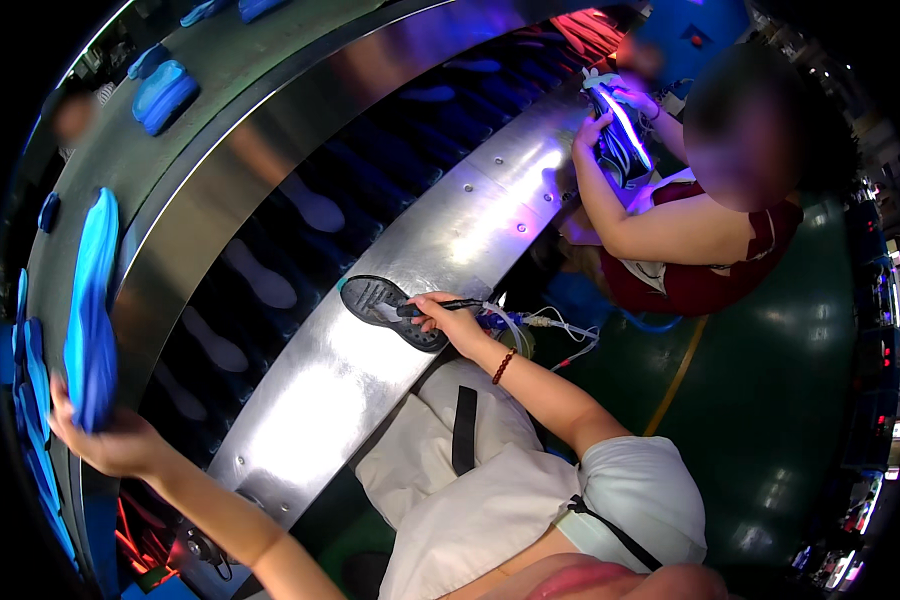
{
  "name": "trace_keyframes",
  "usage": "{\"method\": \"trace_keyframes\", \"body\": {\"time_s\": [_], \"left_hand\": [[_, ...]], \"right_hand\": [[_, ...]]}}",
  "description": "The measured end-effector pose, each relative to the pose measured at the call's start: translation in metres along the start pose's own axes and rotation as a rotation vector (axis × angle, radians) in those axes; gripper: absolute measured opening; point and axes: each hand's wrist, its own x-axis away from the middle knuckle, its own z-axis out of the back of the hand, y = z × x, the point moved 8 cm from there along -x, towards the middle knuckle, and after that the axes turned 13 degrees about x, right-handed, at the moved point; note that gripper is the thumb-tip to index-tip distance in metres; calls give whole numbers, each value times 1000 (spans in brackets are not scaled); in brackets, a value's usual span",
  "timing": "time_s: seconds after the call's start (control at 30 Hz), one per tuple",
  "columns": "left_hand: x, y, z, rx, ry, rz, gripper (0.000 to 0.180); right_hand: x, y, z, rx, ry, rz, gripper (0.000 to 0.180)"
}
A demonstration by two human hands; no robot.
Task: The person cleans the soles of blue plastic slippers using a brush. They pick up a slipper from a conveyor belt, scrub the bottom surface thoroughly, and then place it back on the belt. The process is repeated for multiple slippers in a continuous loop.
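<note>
My left hand (110, 440) reaches up to the raised belt at the left. Its fingers are closed around the near end of a long, glossy blue shoe sole (92, 300). Pinched in my right hand (448, 318) is a black-handled glue brush (452, 304) with a thin clear tube trailing from its back. The pale tip of the brush rests on or just over a dark shoe bottom (370, 296), which lies on the shiny metal ledge before me. My right fingers partly cover this piece.
More blue soles (163, 97) ride on the dark green belt (220, 55). Beneath it, pale shoe-shaped pieces (260, 275) stand in a shadowed row behind the metal ledge (300, 390). To the right, a co-worker's hands (595, 128) hold a shoe under violet light. Tubes (560, 325) hang near my right wrist.
</note>
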Motion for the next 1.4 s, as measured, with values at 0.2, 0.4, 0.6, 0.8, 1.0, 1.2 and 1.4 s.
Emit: {"method": "trace_keyframes", "body": {"time_s": [0.2,0.4,0.6,0.8,1.0,1.2,1.4], "left_hand": [[116,-35,89,227,279,769,62],[302,-40,72,1089,-103,1444,76],[402,-92,129,502,229,1703,57],[411,-98,156,468,371,1649,56],[382,-103,121,596,294,1530,77],[365,-127,57,756,206,1617,94],[367,-128,12,721,159,1685,96]], "right_hand": [[-4,-1,-4,-153,-25,5,27],[-3,3,-8,-115,-4,-4,27],[-10,3,-13,-118,-30,57,26],[-9,7,-15,-221,-40,25,28],[-3,-5,-19,-161,-33,-40,22],[23,-48,-48,-318,-249,87,21],[38,-67,-74,-264,-359,79,23]]}}
